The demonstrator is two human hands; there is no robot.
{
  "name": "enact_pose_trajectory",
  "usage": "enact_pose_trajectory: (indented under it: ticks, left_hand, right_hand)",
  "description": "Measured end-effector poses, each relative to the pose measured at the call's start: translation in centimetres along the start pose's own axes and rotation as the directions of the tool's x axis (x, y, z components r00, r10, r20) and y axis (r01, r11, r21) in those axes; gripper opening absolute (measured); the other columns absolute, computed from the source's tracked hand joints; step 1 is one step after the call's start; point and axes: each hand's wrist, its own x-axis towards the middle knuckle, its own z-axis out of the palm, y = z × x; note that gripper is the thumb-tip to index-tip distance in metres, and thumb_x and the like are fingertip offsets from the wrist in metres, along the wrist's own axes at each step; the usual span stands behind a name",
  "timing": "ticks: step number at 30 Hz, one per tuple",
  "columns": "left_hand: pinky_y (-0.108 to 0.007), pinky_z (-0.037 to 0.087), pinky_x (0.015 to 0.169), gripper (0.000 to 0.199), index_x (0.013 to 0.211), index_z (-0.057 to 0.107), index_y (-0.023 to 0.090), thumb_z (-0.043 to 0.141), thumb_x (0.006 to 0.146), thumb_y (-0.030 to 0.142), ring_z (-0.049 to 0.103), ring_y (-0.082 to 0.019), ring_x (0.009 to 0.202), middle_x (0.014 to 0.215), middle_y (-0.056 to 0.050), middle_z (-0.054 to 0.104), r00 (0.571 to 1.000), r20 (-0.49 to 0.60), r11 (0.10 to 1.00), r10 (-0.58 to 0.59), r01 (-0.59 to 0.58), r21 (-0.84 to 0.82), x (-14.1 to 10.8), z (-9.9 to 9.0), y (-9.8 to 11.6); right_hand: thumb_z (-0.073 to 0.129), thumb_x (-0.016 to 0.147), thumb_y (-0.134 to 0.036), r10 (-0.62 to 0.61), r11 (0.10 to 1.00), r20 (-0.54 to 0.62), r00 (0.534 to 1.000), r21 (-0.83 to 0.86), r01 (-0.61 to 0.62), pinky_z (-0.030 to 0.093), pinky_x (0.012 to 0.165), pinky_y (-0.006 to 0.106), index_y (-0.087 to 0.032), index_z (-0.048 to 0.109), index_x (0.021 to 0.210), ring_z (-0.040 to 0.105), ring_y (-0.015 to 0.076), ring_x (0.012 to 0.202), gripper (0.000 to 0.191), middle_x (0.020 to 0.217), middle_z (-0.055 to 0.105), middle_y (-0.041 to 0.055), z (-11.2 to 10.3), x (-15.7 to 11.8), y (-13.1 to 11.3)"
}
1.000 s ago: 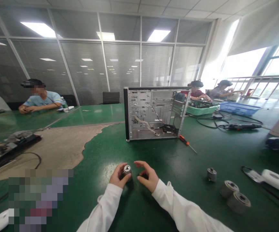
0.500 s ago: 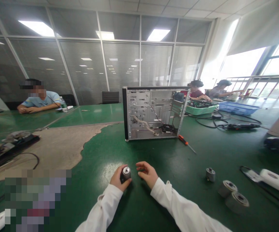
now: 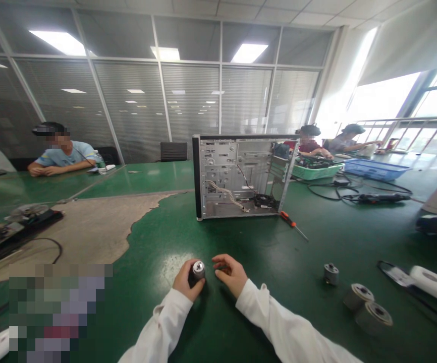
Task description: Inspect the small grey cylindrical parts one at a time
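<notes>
Workshop in an office-like room: glass partition (image 3: 190, 101), green table (image 3: 158, 229), open computer case (image 3: 246, 174), orange-handled screwdriver (image 3: 290, 222).

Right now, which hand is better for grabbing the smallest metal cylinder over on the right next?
Probably the right hand: it looks empty and is nearer that small cylinder. The left hand is farther off and already holds another metal cylinder.

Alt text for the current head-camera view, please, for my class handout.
A left hand holds a small, motor-like metal cylinder over a green table, the right hand open beside it. Beyond stands an open-sided computer case, an orange-handled screwdriver near its corner; three more cylinders are at right.
</notes>
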Motion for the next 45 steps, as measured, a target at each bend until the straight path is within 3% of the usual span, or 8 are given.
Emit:
enact_pose_trajectory:
  ticks: [13, 18, 24, 35, 40, 45]
  left_hand:
    - [-0.031, 0.044, 0.073, 0.030, 0.084, 0.052, 0.017, 0.058, 0.055, 0.023, 0.055, -0.018, 0.077, 0.082, -0.004, 0.057, 0.996, 0.005, 0.990, -0.085, 0.085, -0.110, 0.2, -0.4, 1.1]
    - [-0.032, 0.043, 0.072, 0.030, 0.085, 0.053, 0.017, 0.058, 0.056, 0.022, 0.055, -0.019, 0.078, 0.082, -0.005, 0.058, 0.997, 0.064, 0.995, -0.032, 0.038, -0.094, 0.2, -0.5, 1.2]
    - [-0.031, 0.043, 0.070, 0.031, 0.085, 0.055, 0.019, 0.058, 0.055, 0.020, 0.054, -0.020, 0.079, 0.083, -0.005, 0.058, 0.990, 0.121, 0.996, 0.066, -0.059, -0.062, 0.1, -0.5, 1.5]
    - [-0.032, 0.042, 0.072, 0.030, 0.085, 0.054, 0.019, 0.059, 0.055, 0.019, 0.053, -0.019, 0.080, 0.083, -0.004, 0.057, 0.985, 0.155, 0.997, 0.071, -0.063, -0.054, 0.3, -0.7, 2.0]
    - [-0.032, 0.042, 0.071, 0.030, 0.084, 0.055, 0.019, 0.059, 0.055, 0.020, 0.054, -0.019, 0.078, 0.082, -0.004, 0.058, 0.991, 0.126, 0.998, 0.054, -0.048, -0.044, 0.2, -0.6, 1.9]
    - [-0.032, 0.044, 0.068, 0.032, 0.087, 0.056, 0.019, 0.058, 0.055, 0.022, 0.054, -0.021, 0.082, 0.085, -0.005, 0.058, 1.000, 0.020, 1.000, 0.005, -0.005, 0.004, 0.1, -0.5, 1.1]
  right_hand:
    - [0.050, 0.063, -0.009, -0.131, 0.985, 0.028, 0.991, -0.110, 0.134, 0.042, 0.051, 0.021, -0.019, 0.055, 0.087, 0.053, 0.0119, 0.069, 0.026, 0.086, 0.054, 0.0030, 0.0, -0.5, -1.4]
    - [0.052, 0.065, -0.014, -0.191, 0.976, 0.016, 0.981, -0.107, 0.192, 0.044, 0.052, 0.022, -0.020, 0.057, 0.085, 0.053, 0.0127, 0.072, 0.022, 0.097, 0.050, 0.0058, -0.2, -0.7, -2.0]
    - [0.057, 0.062, -0.016, -0.245, 0.956, 0.033, 0.969, -0.157, 0.247, 0.046, 0.061, 0.025, -0.022, 0.060, 0.084, 0.050, 0.0191, 0.090, 0.023, 0.104, 0.048, 0.0065, 0.0, -0.7, -2.9]
    - [0.055, 0.064, -0.014, -0.259, 0.945, 0.020, 0.966, -0.201, 0.258, 0.045, 0.064, 0.027, -0.021, 0.060, 0.076, 0.050, 0.0166, 0.084, 0.015, 0.104, 0.047, 0.0056, 1.0, -0.2, -4.3]
    - [0.053, 0.067, -0.016, -0.304, 0.937, -0.014, 0.953, -0.186, 0.296, 0.044, 0.064, 0.026, -0.021, 0.058, 0.076, 0.050, 0.0167, 0.086, 0.012, 0.101, 0.049, 0.0057, 0.4, 0.1, -4.9]
    - [0.053, 0.066, -0.016, -0.276, 0.909, -0.029, 0.961, -0.334, 0.251, 0.041, 0.072, 0.031, -0.020, 0.059, 0.074, 0.048, 0.0185, 0.091, 0.011, 0.099, 0.049, 0.0064, -1.3, 0.6, -2.2]
